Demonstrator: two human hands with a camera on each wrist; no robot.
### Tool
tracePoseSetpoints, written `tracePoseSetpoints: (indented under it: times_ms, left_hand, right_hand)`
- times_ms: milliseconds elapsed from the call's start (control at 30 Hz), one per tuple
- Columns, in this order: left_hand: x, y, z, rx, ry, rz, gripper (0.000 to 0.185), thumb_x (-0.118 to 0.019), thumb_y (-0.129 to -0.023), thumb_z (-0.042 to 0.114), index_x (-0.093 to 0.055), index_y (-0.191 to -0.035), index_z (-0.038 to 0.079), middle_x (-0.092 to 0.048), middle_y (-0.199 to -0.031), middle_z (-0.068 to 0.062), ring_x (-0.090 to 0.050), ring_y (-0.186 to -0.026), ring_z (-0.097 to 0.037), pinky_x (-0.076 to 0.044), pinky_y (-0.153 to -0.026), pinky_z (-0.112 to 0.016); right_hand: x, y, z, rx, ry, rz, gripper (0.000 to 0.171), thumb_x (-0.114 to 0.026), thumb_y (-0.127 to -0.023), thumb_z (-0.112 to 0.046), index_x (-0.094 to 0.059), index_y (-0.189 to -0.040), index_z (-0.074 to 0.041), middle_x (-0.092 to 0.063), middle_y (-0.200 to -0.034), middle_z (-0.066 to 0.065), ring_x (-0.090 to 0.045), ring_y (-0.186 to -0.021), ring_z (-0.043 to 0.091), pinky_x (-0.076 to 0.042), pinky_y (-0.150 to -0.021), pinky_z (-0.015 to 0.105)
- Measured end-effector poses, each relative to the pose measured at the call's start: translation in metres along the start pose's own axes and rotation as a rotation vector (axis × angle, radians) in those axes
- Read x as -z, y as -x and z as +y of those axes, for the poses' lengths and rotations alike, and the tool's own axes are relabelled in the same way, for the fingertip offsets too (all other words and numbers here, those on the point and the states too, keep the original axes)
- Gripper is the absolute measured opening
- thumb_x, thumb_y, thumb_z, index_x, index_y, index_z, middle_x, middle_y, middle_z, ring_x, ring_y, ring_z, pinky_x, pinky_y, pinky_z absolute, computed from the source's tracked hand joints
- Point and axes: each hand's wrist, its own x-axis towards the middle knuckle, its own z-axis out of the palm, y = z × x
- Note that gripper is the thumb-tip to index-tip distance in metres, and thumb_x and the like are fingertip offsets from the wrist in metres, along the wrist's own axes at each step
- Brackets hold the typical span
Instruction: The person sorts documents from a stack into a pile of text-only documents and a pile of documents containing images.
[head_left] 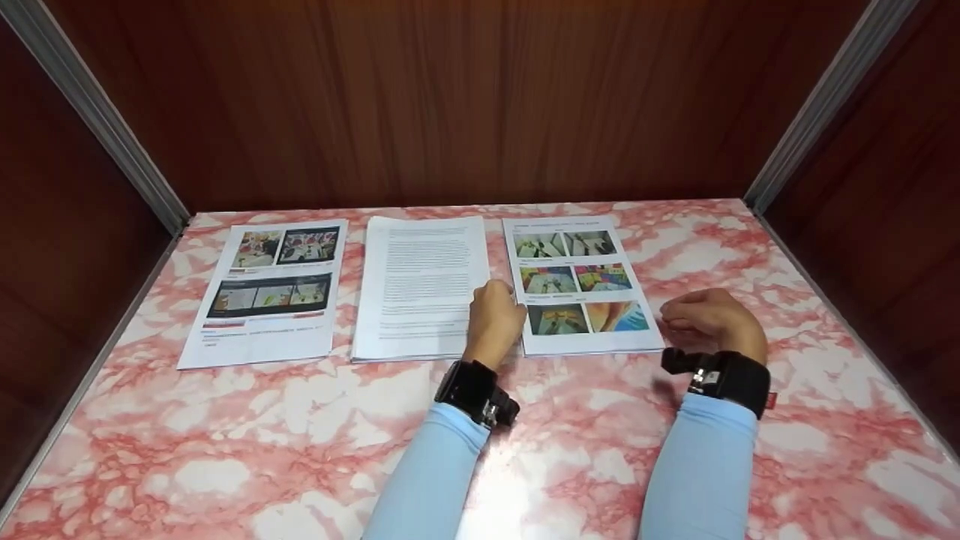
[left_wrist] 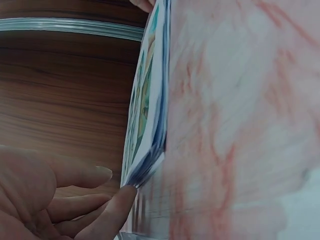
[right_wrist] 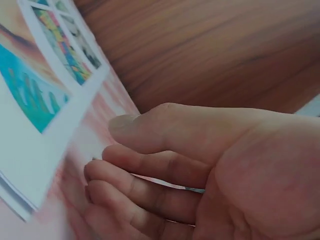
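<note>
Paper stacks in a row of three on the pink marbled tabletop point(head_left: 225, 450), toward the far side, wood-panelled walls point(head_left: 465, 97) rising behind. Rightmost: photo-printed stack point(head_left: 581, 289), six colour pictures on its top sheet, lying flat between the two hands. Left hand point(head_left: 495, 315) at that stack's left edge, in the gap beside the middle text-page stack point(head_left: 420, 285); fingers loosely bent, one fingertip point(left_wrist: 127, 192) touching the stack's near corner in the left wrist view, edges of many sheets fanned slightly there; not yet pinching anything as far as can be seen. Right hand point(head_left: 712, 315) just off the stack's right edge, resting on the marble, fingers point(right_wrist: 135, 175) curled inward under the thumb and grasping nothing. Leftmost: another photo-page stack point(head_left: 266, 296), well apart from both hands. Likely handling of the rightmost stack: light, thin and floppy, loose sheets apt to slide over one another and over the glossy marble, corners easy to crease. Best hold probably at the two long side edges, thumbs on top and fingers slipped underneath, squeezing the whole thickness together; a corner lifted first with a fingertip to get under it. Single-hand lift by one edge likely to droop and spill sheets.
</note>
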Motion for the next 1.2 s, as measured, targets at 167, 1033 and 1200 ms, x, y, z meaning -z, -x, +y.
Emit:
tracePoseSetpoints:
  times_ms: [167,1033,1200]
  left_hand:
    - [-0.002,0.000,0.001,0.017,-0.022,-0.040,0.018,-0.064,-0.080,0.003,-0.058,-0.064,0.007,-0.068,-0.080,-0.016,-0.067,-0.076,-0.029,-0.052,-0.066,-0.044]
    - [0.012,0.001,0.012,-0.009,-0.034,-0.042,0.007,-0.066,-0.081,0.007,-0.068,-0.075,0.004,-0.068,-0.082,-0.013,-0.064,-0.074,-0.026,-0.051,-0.066,-0.043]
    - [0.020,0.000,0.018,-0.023,0.009,-0.024,0.016,-0.067,-0.084,0.010,-0.076,-0.096,0.007,-0.070,-0.085,-0.004,-0.066,-0.079,-0.022,-0.052,-0.070,-0.037]
  right_hand:
    - [-0.009,-0.007,-0.006,-0.001,0.067,-0.009,0.053,-0.063,-0.094,-0.022,-0.047,-0.139,0.002,-0.061,-0.114,0.016,-0.062,-0.095,0.022,-0.052,-0.085,0.038]
    - [-0.011,-0.006,-0.006,0.038,0.059,0.043,0.045,-0.057,-0.098,-0.022,-0.051,-0.136,0.000,-0.059,-0.119,0.021,-0.062,-0.096,0.028,-0.053,-0.083,0.041]
    - [-0.009,0.001,-0.016,0.105,0.018,0.222,0.047,-0.057,-0.097,-0.030,-0.051,-0.134,-0.003,-0.052,-0.127,0.020,-0.055,-0.108,0.032,-0.047,-0.092,0.046]
